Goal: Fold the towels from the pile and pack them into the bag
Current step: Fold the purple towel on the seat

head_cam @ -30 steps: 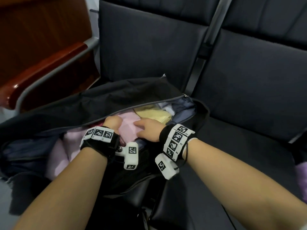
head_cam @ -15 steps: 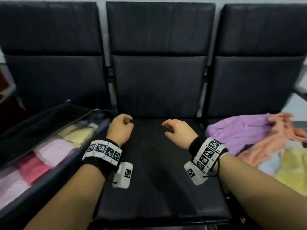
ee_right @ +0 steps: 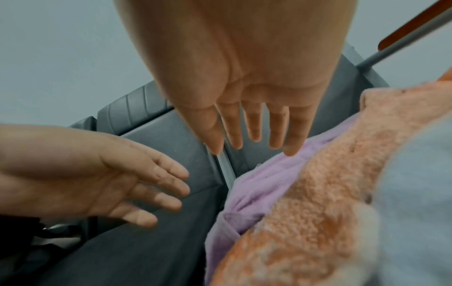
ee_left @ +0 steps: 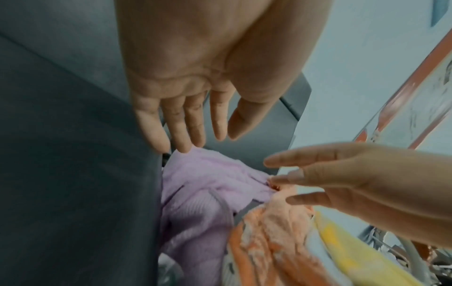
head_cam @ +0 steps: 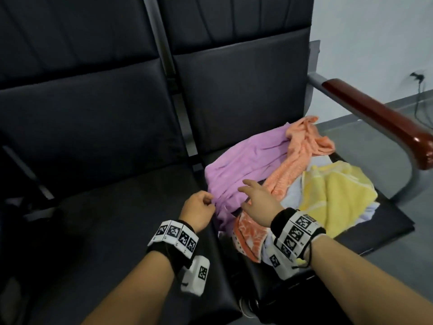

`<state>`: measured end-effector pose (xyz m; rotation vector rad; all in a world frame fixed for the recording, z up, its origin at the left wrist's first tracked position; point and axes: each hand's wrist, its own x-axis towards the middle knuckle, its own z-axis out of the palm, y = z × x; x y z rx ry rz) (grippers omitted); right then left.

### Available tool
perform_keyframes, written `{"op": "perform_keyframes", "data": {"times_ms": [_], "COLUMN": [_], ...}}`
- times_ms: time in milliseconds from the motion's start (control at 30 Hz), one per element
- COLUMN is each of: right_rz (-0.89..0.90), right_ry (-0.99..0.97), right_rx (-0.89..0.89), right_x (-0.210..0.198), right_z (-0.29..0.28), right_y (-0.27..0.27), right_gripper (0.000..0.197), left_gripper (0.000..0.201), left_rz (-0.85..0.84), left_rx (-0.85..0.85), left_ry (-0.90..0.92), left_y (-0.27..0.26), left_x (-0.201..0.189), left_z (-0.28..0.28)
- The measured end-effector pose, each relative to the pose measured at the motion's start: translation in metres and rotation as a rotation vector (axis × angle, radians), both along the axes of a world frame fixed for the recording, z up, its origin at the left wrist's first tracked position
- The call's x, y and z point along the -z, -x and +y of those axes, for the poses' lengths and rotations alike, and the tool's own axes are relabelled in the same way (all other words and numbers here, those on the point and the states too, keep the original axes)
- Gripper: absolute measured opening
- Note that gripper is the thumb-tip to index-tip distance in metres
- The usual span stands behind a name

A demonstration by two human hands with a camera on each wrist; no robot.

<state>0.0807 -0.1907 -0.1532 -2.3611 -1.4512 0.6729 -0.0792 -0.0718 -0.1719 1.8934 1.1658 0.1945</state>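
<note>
Nearest, both forearms are reaching in from the near edge, each wearing a black wrist band (head_cam: pixel 297 233) covered with white marker tiles. Just beyond them, the left hand (head_cam: pixel 198 208) is hovering over the near left edge of the purple towel (head_cam: pixel 248 165); from the head view its fingers are looking loosely curled, while the left wrist view is showing them nearly straight (ee_left: pixel 186 123), relaxed and holding nothing, with the tips just at the purple cloth. Beside it, the right hand (head_cam: pixel 259 200) is stretching over the pile with its grip spread, fingers (ee_right: pixel 254 123) apart and straight, pinching nothing, hanging just above the purple towel where that one is meeting the orange towel (head_cam: pixel 302 146).

Farther out, the pile of towels is lying unfolded on the right seat (head_cam: pixel 384 233) of the black bench. The purple one is spreading across the left and middle of the seat, the orange one is running crumpled from the near edge up toward the backrest, and the yellow towel (head_cam: pixel 337 198) is sitting to the right, over a pale blue-white cloth (head_cam: pixel 293 195). The middle seat (head_cam: pixel 117 231) to the left is lying dark and flat.

Farthest right, a wooden armrest (head_cam: pixel 384 120) is curving past the bench, with a grey floor (head_cam: pixel 398 109) behind it.
</note>
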Motion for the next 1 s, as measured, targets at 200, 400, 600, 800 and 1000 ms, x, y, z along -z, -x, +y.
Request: {"op": "perform_keyframes", "data": {"times_ms": [200,400,600,800,1000], "right_rz": [0.067,-0.073,-0.018,0.067,0.156], "right_ry": [0.085,0.194,0.188,0.163,-0.021], "right_rx": [-0.148,-0.247,-0.204,-0.139,-0.051], "right_x": [0.026,0.047,0.049,0.044,0.024], "right_z": [0.029,0.033,0.038,0.028,0.014], "right_y": [-0.003,-0.015,-0.031,-0.034,-0.036], "right_gripper": [0.053,0.041,0.035,0.028,0.044], "left_gripper": [0.017,0.057,0.046,0.017,0.018], "left_rz": [0.084,0.046,0.07,0.104,-0.029], "left_rx": [0.006,-0.049,-0.08,-0.037,0.12], "left_ry": [0.045,0.127,0.073,-0.021,-0.091], "left_y": [-0.027,-0.046,-0.058,-0.056,-0.055], "left_x": [0.033,0.048,0.057,0.055,0.021], "left_z": [0.001,0.022,0.036,0.029,0.018]}}
